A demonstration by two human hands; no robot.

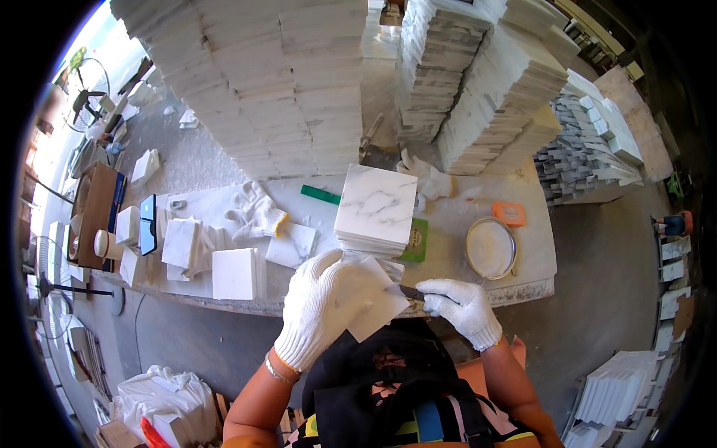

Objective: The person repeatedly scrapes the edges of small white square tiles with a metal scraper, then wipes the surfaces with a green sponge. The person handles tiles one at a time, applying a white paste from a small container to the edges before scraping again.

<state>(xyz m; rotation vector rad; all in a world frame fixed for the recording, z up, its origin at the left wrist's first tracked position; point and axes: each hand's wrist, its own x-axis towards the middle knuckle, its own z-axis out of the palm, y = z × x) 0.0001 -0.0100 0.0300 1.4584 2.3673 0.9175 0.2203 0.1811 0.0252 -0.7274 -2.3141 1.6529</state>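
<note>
My left hand (317, 305), in a white knit glove, is closed on a square white marble tile (382, 305), held tilted above the table's front edge. My right hand (464, 308), gloved the same way, is closed around a thin dark tool (411, 293); its tip meets the tile's right edge, and its exact kind is too small to make out. Just beyond my hands stands a stack of white tiles with grey veins (376, 205). A green block (416, 240) lies right of that stack, and a green strip (320, 195) to its left.
Tall piles of marble tiles (261, 89) rise at the back. On the table lie loose gloves (258, 211), a phone (149, 224), small tile stacks (234, 274), a round dish with white contents (491, 249) and an orange block (508, 214). A cardboard box (93, 213) stands left.
</note>
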